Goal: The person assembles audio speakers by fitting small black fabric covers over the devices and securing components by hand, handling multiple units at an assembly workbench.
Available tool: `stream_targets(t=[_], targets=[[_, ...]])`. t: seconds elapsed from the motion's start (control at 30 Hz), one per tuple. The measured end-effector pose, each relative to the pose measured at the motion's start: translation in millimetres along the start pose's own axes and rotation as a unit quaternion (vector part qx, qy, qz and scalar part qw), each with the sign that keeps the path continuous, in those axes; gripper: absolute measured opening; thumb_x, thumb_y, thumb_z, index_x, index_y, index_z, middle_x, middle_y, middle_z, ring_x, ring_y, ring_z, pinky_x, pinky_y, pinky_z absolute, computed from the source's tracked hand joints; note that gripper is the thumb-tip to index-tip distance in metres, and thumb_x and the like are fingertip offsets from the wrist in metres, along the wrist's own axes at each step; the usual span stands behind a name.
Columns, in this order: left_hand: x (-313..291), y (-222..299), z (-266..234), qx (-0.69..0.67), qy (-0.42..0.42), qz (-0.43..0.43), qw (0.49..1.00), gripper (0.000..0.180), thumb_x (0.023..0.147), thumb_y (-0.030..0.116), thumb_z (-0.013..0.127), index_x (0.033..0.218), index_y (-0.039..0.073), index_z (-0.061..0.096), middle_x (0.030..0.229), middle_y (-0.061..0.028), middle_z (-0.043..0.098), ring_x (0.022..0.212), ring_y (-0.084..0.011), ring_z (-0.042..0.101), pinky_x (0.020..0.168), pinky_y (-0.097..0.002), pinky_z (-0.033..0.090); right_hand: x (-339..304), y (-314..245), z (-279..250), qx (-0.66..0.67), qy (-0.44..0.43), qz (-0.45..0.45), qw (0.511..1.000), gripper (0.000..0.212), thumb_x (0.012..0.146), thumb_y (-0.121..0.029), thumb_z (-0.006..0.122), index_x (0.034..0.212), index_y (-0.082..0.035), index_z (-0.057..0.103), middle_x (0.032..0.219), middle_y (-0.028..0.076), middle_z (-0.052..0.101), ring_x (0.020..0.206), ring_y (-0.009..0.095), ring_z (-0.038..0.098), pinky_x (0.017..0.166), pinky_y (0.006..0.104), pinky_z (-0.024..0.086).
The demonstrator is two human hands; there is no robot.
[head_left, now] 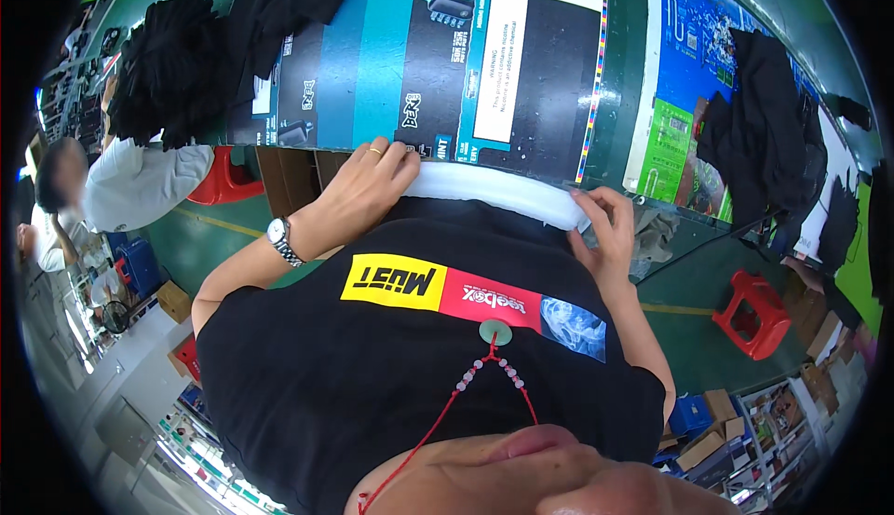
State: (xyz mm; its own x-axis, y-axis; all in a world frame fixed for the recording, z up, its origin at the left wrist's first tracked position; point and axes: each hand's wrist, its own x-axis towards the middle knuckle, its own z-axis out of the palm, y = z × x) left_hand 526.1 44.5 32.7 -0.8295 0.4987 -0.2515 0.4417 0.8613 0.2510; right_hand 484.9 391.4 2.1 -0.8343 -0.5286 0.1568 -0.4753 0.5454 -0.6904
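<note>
The work in hand is a white padded strip (498,191), located along the near edge of the tabletop (619,77), directly in front of the wearer's black T-shirt (419,357). It runs crosswise, bowing slightly, between the two hands.

Left hand (372,178): positioned at the strip's left end, fingers bent and lying close together at the tabletop edge. The thumb is hidden, so whether these fingers are clamped on the strip cannot be told. A ring is noted on one finger, and a metal-banded watch (282,238) on the wrist.

Right hand (603,231): fingers and thumb are closed on the strip's right end, gripping it.

A large printed sheet (549,77) in black and teal covers the middle of the tabletop. At its left lies a heap of black fabric pieces (172,73); more black cloth (764,119) lies at the right, over blue and green printed sheeting (684,26).

A red stool (759,315) stands on the green floor (675,333) at the right. A co-worker in a white top (140,180) is present at the left.
</note>
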Motion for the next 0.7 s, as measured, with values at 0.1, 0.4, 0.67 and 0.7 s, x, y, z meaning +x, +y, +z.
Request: stream_targets(t=[0.1,0.4,0.67,0.7], targets=[[0,3,14,0.1,0.045,-0.004,0.994,0.043,0.069,0.002,0.061,0.111,-0.003,0.051,0.106,-0.0166,0.051,0.098,-0.0305,0.052,0.084,-0.0406,0.047,2,4,-1,-0.006,-0.002,-0.01,1.0,0.057,0.058,0.004,0.075,0.112,-0.006,0.061,0.104,0.012,0.054,0.089,0.03,0.054,0.075,0.0385,0.044],[-17,-7,25,0.052,0.137,0.098,0.984,0.057,0.077,0.005,0.062,0.129,-0.006,0.044,0.11,-0.0157,0.051,0.101,-0.0273,0.052,0.09,-0.0369,0.046,1,3,-2,-0.037,0.005,-0.031,0.999,0.048,0.061,0.0,0.075,0.106,-0.006,0.062,0.098,0.009,0.06,0.089,0.028,0.055,0.077,0.0392,0.04],[-16,-15,23,0.063,0.126,0.117,0.983,0.054,0.081,0.006,0.058,0.132,-0.003,0.043,0.115,-0.0117,0.046,0.109,-0.0237,0.048,0.095,-0.0353,0.042,5,11,-4,-0.085,-0.002,-0.052,0.995,0.049,0.057,-0.004,0.078,0.104,-0.012,0.065,0.094,0.005,0.056,0.089,0.026,0.051,0.079,0.0389,0.039],[-15,-16,24,0.074,0.14,0.122,0.98,0.054,0.082,0.006,0.057,0.134,-0.001,0.043,0.118,-0.0113,0.044,0.112,-0.023,0.046,0.095,-0.0346,0.042,5,13,-2,-0.086,0.001,-0.058,0.995,0.049,0.057,-0.004,0.078,0.104,-0.012,0.065,0.094,0.005,0.056,0.089,0.026,0.051,0.079,0.0389,0.039]])
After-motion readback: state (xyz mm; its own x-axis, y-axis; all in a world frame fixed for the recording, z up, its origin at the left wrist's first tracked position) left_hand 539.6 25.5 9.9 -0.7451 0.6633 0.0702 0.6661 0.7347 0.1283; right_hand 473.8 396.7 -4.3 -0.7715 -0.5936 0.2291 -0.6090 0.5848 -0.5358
